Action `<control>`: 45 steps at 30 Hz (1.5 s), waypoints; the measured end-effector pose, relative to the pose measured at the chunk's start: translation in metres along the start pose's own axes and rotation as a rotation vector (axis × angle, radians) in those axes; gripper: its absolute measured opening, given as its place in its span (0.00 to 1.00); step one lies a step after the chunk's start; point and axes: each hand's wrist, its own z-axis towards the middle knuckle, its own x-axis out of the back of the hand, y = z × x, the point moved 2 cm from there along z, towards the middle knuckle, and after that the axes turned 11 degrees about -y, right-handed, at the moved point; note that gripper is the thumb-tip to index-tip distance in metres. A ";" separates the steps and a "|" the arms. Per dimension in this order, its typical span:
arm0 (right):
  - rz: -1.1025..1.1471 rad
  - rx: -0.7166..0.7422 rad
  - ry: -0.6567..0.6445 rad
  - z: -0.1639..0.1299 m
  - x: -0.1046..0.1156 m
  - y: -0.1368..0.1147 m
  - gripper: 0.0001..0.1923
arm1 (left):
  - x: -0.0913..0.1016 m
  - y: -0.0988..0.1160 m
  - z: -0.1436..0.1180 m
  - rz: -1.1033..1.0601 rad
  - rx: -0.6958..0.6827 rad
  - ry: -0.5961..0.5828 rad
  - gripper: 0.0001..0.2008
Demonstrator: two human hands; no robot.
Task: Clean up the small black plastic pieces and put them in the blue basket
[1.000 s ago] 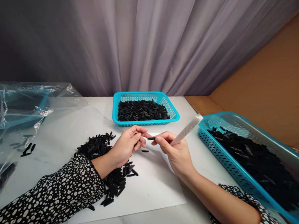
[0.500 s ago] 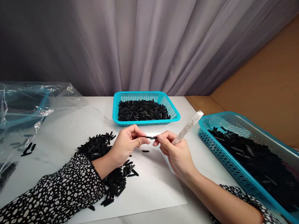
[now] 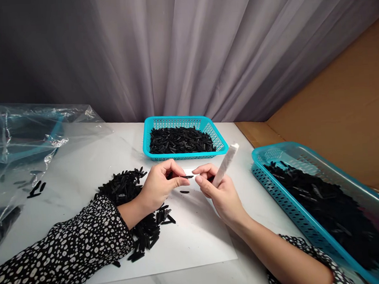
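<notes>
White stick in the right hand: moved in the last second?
Yes. The white stick in the right hand has swung more upright; its tip has shifted left, away from the right basket's corner, toward the far basket.

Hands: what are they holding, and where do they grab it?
Left hand and right hand pinch a black piece by its ends. The right also holds a pale stick by its lower end.

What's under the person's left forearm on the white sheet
A pile of small black pieces lies on the white sheet, spreading out both sides of the left forearm. How many pieces sit directly beneath the arm and sleeve is covered.
</notes>
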 end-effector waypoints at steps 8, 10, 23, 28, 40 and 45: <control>-0.208 0.037 0.001 -0.003 0.000 -0.003 0.12 | -0.002 0.000 -0.001 -0.022 0.003 -0.049 0.16; -0.215 0.037 0.020 -0.003 0.001 -0.003 0.12 | -0.001 0.001 -0.002 -0.014 0.012 -0.067 0.12; 0.159 -0.094 0.049 0.000 0.002 0.008 0.19 | -0.001 -0.008 0.001 -0.206 0.014 -0.010 0.11; 0.228 -0.091 0.052 0.000 0.001 0.005 0.18 | -0.001 -0.008 0.000 -0.168 0.069 -0.057 0.03; 0.185 -0.091 0.051 0.000 0.000 0.008 0.15 | -0.002 -0.007 0.001 -0.223 0.203 -0.007 0.15; 0.184 -0.095 0.049 -0.001 0.001 0.009 0.14 | -0.003 -0.004 0.000 -0.194 0.230 -0.027 0.15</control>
